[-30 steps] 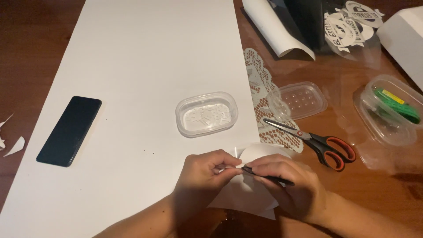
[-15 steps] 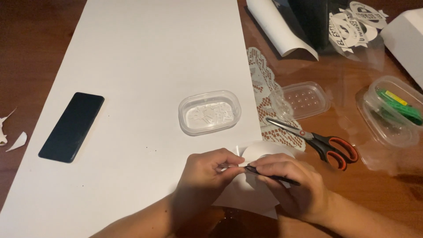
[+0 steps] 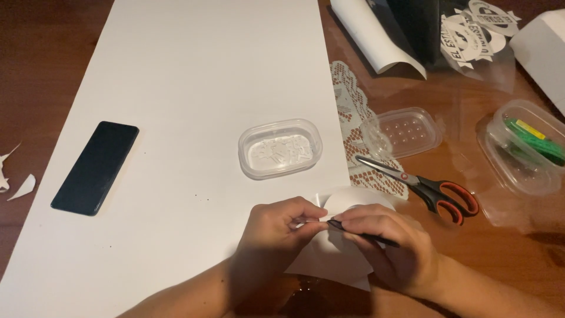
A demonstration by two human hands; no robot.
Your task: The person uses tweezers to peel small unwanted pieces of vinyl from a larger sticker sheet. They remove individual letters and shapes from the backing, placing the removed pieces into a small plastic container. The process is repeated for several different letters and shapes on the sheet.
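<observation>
Left hand (image 3: 276,227): fingers curled, pinching the edge of a small white paper piece (image 3: 338,253) that lies under both hands, at the near edge of the table.

Right hand (image 3: 391,247): closed around a thin dark tool (image 3: 362,234), held like a pen, its tip meeting the left fingertips on the paper; whether it is a knife or a pick cannot be told.

Large white sheet (image 3: 194,118): spread beneath and beyond the left hand.

Clear oval tub (image 3: 280,148): on the sheet, just beyond the hands, with small white bits inside.

Scissors (image 3: 424,187): red-and-black handles, beyond the right hand, blades over a lace doily (image 3: 353,118).

Clear lid (image 3: 406,131): beyond the scissors.

Black phone (image 3: 95,167): well to the left of the left hand.

Clear container (image 3: 524,147): far right, green items inside.

Rolled white sheet (image 3: 374,35): farthest, beyond the right hand.
</observation>
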